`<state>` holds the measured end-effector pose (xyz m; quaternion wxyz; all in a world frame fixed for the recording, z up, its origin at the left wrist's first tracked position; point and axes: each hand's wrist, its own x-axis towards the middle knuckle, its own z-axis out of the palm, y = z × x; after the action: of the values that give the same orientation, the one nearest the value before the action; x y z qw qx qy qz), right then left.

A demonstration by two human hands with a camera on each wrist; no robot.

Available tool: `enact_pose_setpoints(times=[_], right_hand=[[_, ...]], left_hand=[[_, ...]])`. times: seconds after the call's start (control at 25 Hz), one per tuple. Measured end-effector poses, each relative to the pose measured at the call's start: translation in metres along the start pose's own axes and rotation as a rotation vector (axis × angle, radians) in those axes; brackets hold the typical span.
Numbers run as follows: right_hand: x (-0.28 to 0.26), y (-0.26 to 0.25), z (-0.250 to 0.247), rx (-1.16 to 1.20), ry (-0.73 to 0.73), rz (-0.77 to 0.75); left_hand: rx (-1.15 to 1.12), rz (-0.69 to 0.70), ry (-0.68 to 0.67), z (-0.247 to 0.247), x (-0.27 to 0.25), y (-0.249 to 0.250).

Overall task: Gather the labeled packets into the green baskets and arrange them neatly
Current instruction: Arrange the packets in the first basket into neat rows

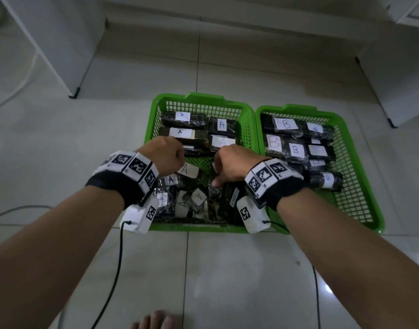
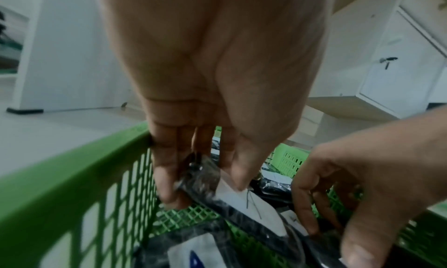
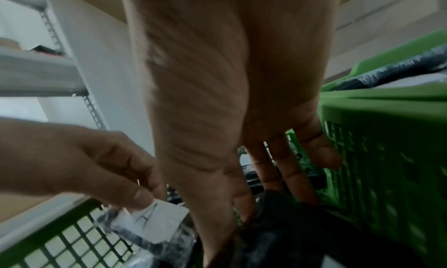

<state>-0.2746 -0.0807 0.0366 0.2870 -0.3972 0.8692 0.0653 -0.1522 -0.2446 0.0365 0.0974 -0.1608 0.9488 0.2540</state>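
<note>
Two green baskets sit side by side on the tiled floor (image 1: 227,269) at centre frame in the head view. The left basket (image 1: 154,115) holds dark packets with white "A" labels: four lie in tidy rows at its upper end, e.g. one labelled packet (image 1: 221,125), and a loose jumble (image 1: 192,200) fills its lower end. The right basket (image 1: 346,143) holds "B" packets (image 1: 286,125) stacked in two columns. Both hands are inside the left basket. Left hand (image 1: 165,155): grip closed on an "A" packet (image 2: 241,201), thumb on the label and fingers (image 2: 167,176) under the packet's edge, by the basket's left wall. Right hand (image 1: 234,162): fingers (image 3: 297,178) reach down onto a dark packet (image 3: 278,214) near the right wall; thumb and fingers appear curled round it, though blur hides the contact. Banded wrist cameras with cables are on both forearms.
</note>
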Motion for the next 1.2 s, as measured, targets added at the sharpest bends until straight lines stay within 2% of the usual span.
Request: enact_pose_setpoints(times=[0.08, 0.16, 0.24, 0.28, 0.36, 0.44, 0.48, 0.52, 0.6, 0.68, 0.76, 0.8, 0.92, 1.04, 1.2], right_hand=[[-0.002, -0.001, -0.003, 0.015, -0.075, -0.045], [-0.005, 0.001, -0.008, 0.072, -0.083, -0.075], [-0.01, 0.008, -0.014, 0.273, -0.055, -0.098], [-0.013, 0.011, -0.018, 0.413, -0.037, -0.102], [-0.02, 0.015, -0.024, 0.687, 0.01, -0.113], [-0.027, 0.014, -0.026, 0.891, 0.082, -0.13], [-0.029, 0.012, -0.025, 0.969, 0.11, -0.13], [-0.03, 0.01, -0.024, 1.019, 0.119, -0.123], [-0.028, 0.002, -0.016, 0.963, 0.101, -0.09], [-0.026, -0.009, -0.004, 0.646, 0.067, -0.061], [-0.028, -0.026, 0.014, 0.318, 0.016, -0.058], [-0.03, -0.035, 0.022, 0.236, 0.006, -0.071], [-0.03, -0.047, 0.034, 0.211, 0.036, -0.076], [-0.031, -0.043, 0.025, 0.252, -0.012, -0.021], [-0.038, -0.055, 0.016, 0.303, 0.19, -0.057]], left_hand=[[0.092, 0.002, -0.005, 0.002, 0.002, -0.005], [0.193, -0.019, -0.053, 0.007, 0.001, -0.007], [0.264, -0.012, -0.081, 0.009, 0.0, -0.003], [0.219, 0.009, -0.062, 0.01, -0.001, 0.0], [-0.104, 0.017, -0.006, 0.005, -0.004, 0.009], [-0.546, -0.035, -0.075, 0.0, -0.009, 0.02], [-0.686, -0.059, -0.111, -0.002, -0.012, 0.025], [-0.725, -0.064, -0.116, -0.003, -0.016, 0.027], [-0.616, -0.059, -0.073, -0.006, -0.023, 0.025], [-0.506, -0.077, 0.004, -0.008, -0.029, 0.016], [-0.562, -0.132, 0.101, -0.008, -0.035, 0.001], [-0.639, -0.166, 0.133, -0.008, -0.038, -0.006], [-0.894, -0.215, 0.143, -0.003, -0.042, -0.022], [-0.958, -0.187, 0.12, -0.001, -0.041, -0.027], [-0.948, -0.165, 0.129, -0.002, -0.043, -0.025]])
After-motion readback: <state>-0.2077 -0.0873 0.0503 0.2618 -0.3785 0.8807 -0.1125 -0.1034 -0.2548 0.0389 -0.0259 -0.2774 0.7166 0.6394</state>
